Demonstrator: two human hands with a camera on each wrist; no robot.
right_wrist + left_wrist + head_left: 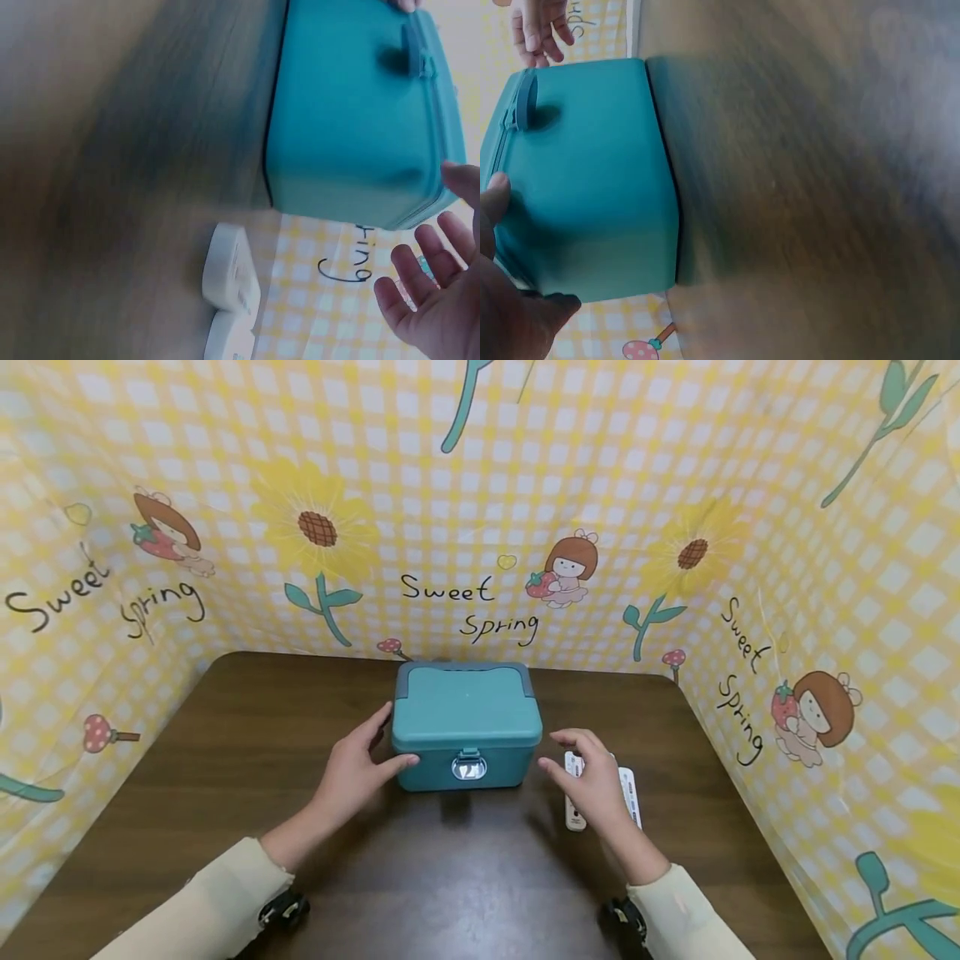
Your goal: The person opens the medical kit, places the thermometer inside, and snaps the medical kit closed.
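Observation:
A teal lidded box [467, 710] with a grey handle and a clear front latch [469, 767] sits on the table, its lid down. My left hand [363, 766] is at its left side, fingers fairly straight along that side and the thumb reaching over the front left corner. In the left wrist view the thumb [496, 196] overlaps the front near the lid seam. My right hand [592, 777] is held off the right side, fingers spread and loosely bent with nothing between them; in the right wrist view its palm [442, 315] faces the box.
Two slim white items [574, 793] with small dark markings lie on the brown wooden table [300, 693], partly beneath my right hand in the head view. Yellow checked cloth [450, 527] with printed flowers walls the table at the back and sides.

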